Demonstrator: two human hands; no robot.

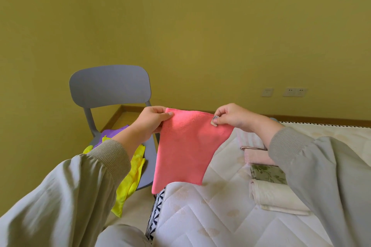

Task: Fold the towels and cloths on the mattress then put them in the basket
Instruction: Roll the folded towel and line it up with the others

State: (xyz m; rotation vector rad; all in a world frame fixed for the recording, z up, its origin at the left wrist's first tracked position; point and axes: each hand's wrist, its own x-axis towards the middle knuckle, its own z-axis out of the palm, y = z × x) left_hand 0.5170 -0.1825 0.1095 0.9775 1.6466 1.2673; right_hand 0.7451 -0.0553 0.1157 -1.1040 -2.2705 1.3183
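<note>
A pink cloth (186, 146) hangs in the air over the left edge of the white quilted mattress (210, 212). My left hand (152, 120) pinches its top left corner and my right hand (230, 117) pinches its top right corner beside a small label. The cloth looks doubled over and its lower edge hangs just above the mattress. Three folded pieces lie on the mattress under my right arm: a pink towel (257, 155), a green flowered cloth (269, 174) and a cream towel (275, 196). No basket is in view.
A grey chair (109, 86) stands left of the mattress, with a purple cloth (109, 133) and a yellow cloth (130, 182) draped over its seat. A yellow wall with sockets (293, 92) runs behind. My knees fill the bottom edge.
</note>
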